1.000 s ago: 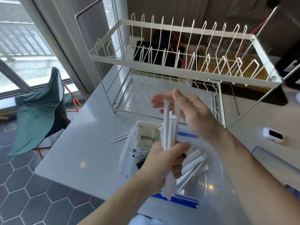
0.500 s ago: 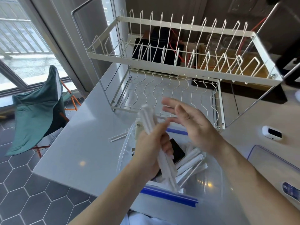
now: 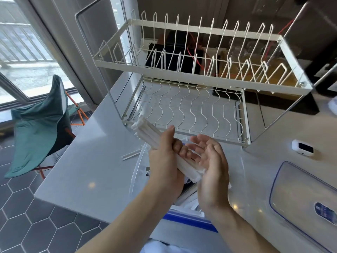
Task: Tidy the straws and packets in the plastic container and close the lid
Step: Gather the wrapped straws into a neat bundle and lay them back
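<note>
Fingers (image 3: 179, 148) of the left hand (image 3: 165, 167) curl round a bundle of wrapped straws (image 3: 147, 133), held slanting at the frame's centre above the plastic container (image 3: 135, 172). The right hand (image 3: 209, 165) lies flat and relaxed, palm against the bundle's lower end. The straws look light, thin and slippery in their paper, likely to fan apart, so a mid-length grip seems wisest. A stray straw (image 3: 130, 155) lies left of the container. The dish rack (image 3: 191, 79) crowds the upper frame; the lid (image 3: 302, 196) waits at lower right, with bare counter (image 3: 82, 161) to the left.
</note>
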